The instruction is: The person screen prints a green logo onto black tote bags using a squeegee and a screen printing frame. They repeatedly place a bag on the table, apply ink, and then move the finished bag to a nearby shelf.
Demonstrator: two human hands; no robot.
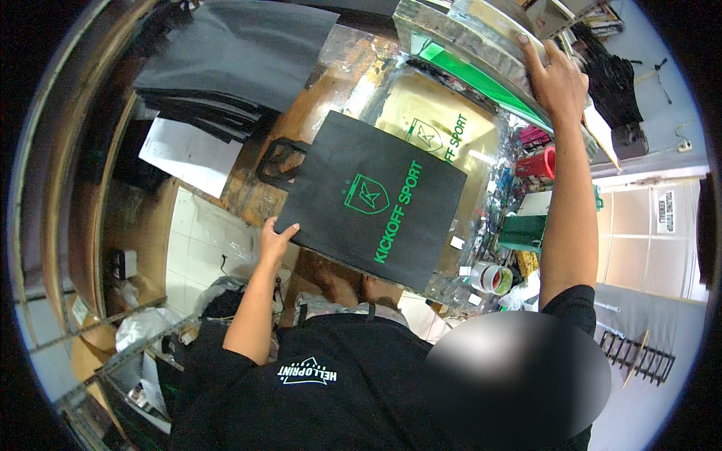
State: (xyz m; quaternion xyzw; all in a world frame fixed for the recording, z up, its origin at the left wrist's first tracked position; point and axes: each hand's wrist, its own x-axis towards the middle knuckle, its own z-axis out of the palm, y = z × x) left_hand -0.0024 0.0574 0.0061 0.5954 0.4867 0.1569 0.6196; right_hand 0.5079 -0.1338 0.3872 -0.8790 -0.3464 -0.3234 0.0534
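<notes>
My left hand (277, 240) pinches the near left corner of a flat black bag (323, 169), thumb on top; the fingers under it are partly hidden. The bag bears a green shield emblem and green lettering, and its black handle (280, 161) sticks out at the left. It lies tilted, partly over a yellowish printing board (395, 105) that shows the same green print. At the far right, my right hand (558, 84) grips the upper edge of a raised screen-printing frame (470, 49). Green ink (481, 84) shows along the frame's underside.
A stack of black sheets or bags (233, 56) lies far left, beside white sheets (192, 154). Along the right edge stand a red container (535, 164), a green box (521, 231) and an open ink tub (490, 278). Wooden shelving (113, 195) runs down the left.
</notes>
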